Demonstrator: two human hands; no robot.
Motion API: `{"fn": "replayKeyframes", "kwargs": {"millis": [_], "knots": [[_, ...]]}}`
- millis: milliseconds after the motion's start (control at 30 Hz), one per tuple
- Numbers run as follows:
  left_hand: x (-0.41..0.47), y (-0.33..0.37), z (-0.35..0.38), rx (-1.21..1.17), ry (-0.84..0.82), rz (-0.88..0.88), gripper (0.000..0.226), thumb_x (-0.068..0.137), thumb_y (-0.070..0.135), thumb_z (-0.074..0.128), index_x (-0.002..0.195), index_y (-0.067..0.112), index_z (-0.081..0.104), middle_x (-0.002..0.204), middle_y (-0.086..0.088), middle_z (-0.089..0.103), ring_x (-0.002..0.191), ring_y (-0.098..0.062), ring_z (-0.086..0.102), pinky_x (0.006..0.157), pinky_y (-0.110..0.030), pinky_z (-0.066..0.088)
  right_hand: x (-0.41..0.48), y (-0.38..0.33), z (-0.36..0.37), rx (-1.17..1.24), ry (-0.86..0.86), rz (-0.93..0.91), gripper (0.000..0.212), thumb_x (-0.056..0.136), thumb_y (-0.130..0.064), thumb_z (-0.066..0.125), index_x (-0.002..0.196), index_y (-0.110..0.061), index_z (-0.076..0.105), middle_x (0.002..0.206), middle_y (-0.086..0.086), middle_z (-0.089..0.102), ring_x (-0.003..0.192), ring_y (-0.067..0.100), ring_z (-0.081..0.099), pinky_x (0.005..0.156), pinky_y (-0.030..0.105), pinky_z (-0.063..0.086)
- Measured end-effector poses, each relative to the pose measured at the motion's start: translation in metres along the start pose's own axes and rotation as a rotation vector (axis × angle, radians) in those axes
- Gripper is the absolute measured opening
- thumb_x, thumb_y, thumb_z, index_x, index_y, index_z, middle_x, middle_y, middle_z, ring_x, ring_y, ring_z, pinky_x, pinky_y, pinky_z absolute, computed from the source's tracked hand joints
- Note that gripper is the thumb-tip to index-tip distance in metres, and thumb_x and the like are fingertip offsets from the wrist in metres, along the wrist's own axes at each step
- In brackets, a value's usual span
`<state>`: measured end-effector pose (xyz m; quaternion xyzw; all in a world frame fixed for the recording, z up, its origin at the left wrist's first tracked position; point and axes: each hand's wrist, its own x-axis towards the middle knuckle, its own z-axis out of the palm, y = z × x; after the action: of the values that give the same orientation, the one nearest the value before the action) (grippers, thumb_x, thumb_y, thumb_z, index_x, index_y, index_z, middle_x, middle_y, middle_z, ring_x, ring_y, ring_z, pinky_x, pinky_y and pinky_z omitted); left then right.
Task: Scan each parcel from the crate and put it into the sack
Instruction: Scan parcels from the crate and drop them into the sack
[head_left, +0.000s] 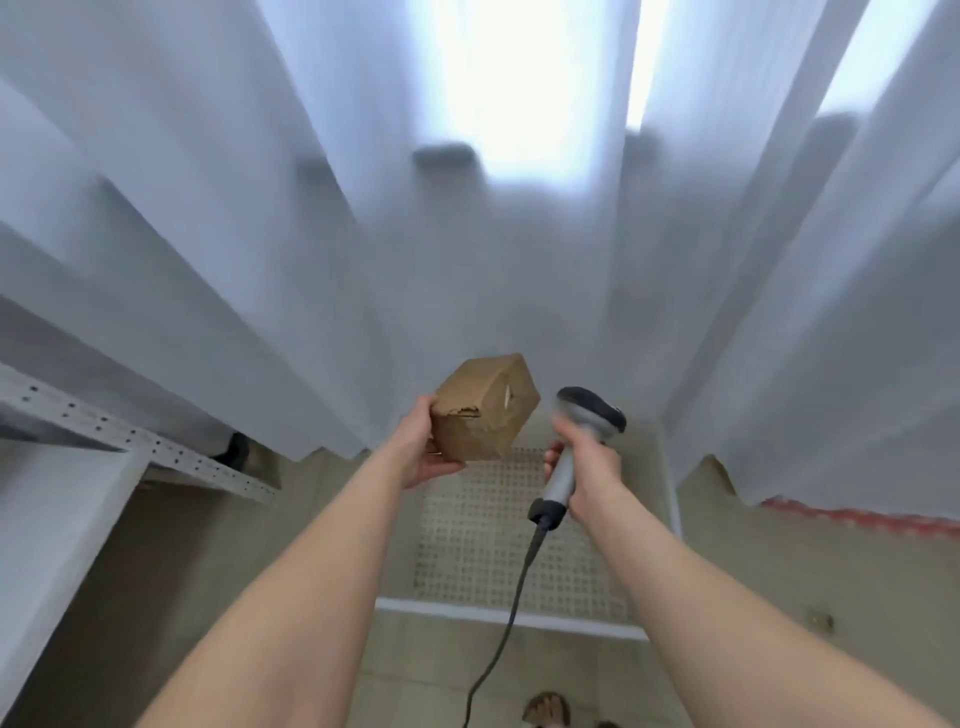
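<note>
A small brown cardboard parcel (485, 408) with a torn edge is held up in the air by my left hand (418, 447), which grips it from the left and below. My right hand (589, 465) grips the handle of a grey handheld barcode scanner (584, 421). The scanner's dark head sits just right of the parcel and points toward it. Its black cable (511, 613) hangs down toward the floor. Below both hands stands a white perforated crate (511, 616); the part of its bottom that shows holds no parcels. No sack is in view.
White curtains (322, 260) hang across the whole back. A grey perforated metal shelf rail (130, 441) runs along the left. A red strip (862, 517) shows under the curtain at right. The floor is beige tile (208, 561).
</note>
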<state>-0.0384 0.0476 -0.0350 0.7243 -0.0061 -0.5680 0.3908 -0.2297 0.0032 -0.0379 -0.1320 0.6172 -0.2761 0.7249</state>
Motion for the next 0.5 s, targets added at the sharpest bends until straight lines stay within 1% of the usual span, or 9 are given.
{"fn": "replayKeyframes", "kwargs": {"millis": [100, 167, 233, 267, 300, 333, 400, 433, 500], "knots": [[-0.070, 0.028, -0.016, -0.052, -0.015, 0.093, 0.038, 0.093, 0.048, 0.040, 0.096, 0.014, 0.056, 0.096, -0.014, 0.059, 0.087, -0.029, 0.061, 0.067, -0.039, 0.055, -0.061, -0.024, 0.020, 0.007, -0.097, -0.054, 0.030, 0.080, -0.021, 0.078, 0.095, -0.004, 0.058, 0.069, 0.005, 0.059, 0.056, 0.017, 0.056, 0.049, 0.028, 0.047], [-0.115, 0.036, -0.030, -0.057, -0.002, 0.169, 0.029, 0.093, 0.042, 0.044, 0.091, 0.015, 0.057, 0.091, -0.010, 0.057, 0.083, -0.025, 0.059, 0.070, -0.038, 0.055, -0.101, -0.034, 0.027, 0.015, -0.156, -0.086, 0.037, 0.080, -0.021, 0.078, 0.106, -0.004, 0.059, 0.076, 0.005, 0.060, 0.060, 0.017, 0.058, 0.052, 0.028, 0.050], [-0.159, 0.035, -0.043, -0.014, -0.012, 0.247, 0.015, 0.092, 0.029, 0.052, 0.090, 0.015, 0.057, 0.092, -0.008, 0.056, 0.085, -0.024, 0.057, 0.077, -0.038, 0.053, -0.138, -0.038, 0.029, 0.022, -0.201, -0.113, 0.044, 0.080, -0.023, 0.079, 0.115, -0.005, 0.059, 0.086, 0.006, 0.061, 0.068, 0.018, 0.061, 0.057, 0.030, 0.052], [-0.182, 0.030, -0.049, 0.018, -0.024, 0.287, 0.008, 0.091, 0.021, 0.054, 0.092, 0.014, 0.058, 0.094, -0.007, 0.056, 0.089, -0.024, 0.055, 0.081, -0.040, 0.052, -0.157, -0.037, 0.027, 0.025, -0.221, -0.116, 0.045, 0.080, -0.025, 0.079, 0.116, -0.007, 0.059, 0.091, 0.007, 0.062, 0.072, 0.020, 0.062, 0.059, 0.032, 0.053], [-0.205, 0.025, -0.055, 0.051, -0.040, 0.329, 0.008, 0.090, 0.013, 0.054, 0.096, 0.013, 0.059, 0.095, -0.006, 0.056, 0.092, -0.024, 0.054, 0.087, -0.041, 0.050, -0.176, -0.035, 0.024, 0.031, -0.243, -0.110, 0.046, 0.080, -0.028, 0.079, 0.115, -0.008, 0.058, 0.096, 0.008, 0.062, 0.075, 0.021, 0.063, 0.060, 0.033, 0.054], [-0.228, 0.019, -0.060, 0.086, -0.058, 0.369, 0.016, 0.088, 0.007, 0.053, 0.102, 0.012, 0.059, 0.095, -0.006, 0.057, 0.094, -0.023, 0.054, 0.092, -0.042, 0.048, -0.195, -0.032, 0.020, 0.037, -0.262, -0.101, 0.046, 0.080, -0.031, 0.079, 0.115, -0.009, 0.058, 0.099, 0.009, 0.063, 0.078, 0.022, 0.064, 0.061, 0.033, 0.054], [-0.273, 0.006, -0.067, 0.123, -0.081, 0.441, 0.041, 0.080, -0.001, 0.055, 0.119, 0.013, 0.055, 0.100, -0.007, 0.058, 0.095, -0.022, 0.054, 0.098, -0.041, 0.046, -0.230, -0.026, 0.011, 0.052, -0.295, -0.075, 0.049, 0.080, -0.036, 0.078, 0.115, -0.009, 0.056, 0.105, 0.012, 0.064, 0.082, 0.024, 0.066, 0.064, 0.035, 0.056], [-0.294, 0.000, -0.071, 0.126, -0.088, 0.477, 0.052, 0.077, -0.005, 0.055, 0.125, 0.014, 0.051, 0.103, -0.007, 0.058, 0.096, -0.021, 0.055, 0.097, -0.039, 0.046, -0.247, -0.023, 0.006, 0.062, -0.314, -0.060, 0.051, 0.081, -0.038, 0.076, 0.117, -0.009, 0.055, 0.108, 0.013, 0.064, 0.085, 0.025, 0.066, 0.066, 0.035, 0.056], [-0.334, -0.008, -0.080, 0.138, -0.100, 0.549, 0.064, 0.076, -0.014, 0.051, 0.131, 0.017, 0.044, 0.109, -0.007, 0.056, 0.096, -0.020, 0.056, 0.090, -0.034, 0.050, -0.277, -0.018, 0.000, 0.076, -0.366, -0.033, 0.054, 0.085, -0.039, 0.073, 0.125, -0.011, 0.051, 0.115, 0.017, 0.062, 0.094, 0.029, 0.066, 0.073, 0.037, 0.056]]}}
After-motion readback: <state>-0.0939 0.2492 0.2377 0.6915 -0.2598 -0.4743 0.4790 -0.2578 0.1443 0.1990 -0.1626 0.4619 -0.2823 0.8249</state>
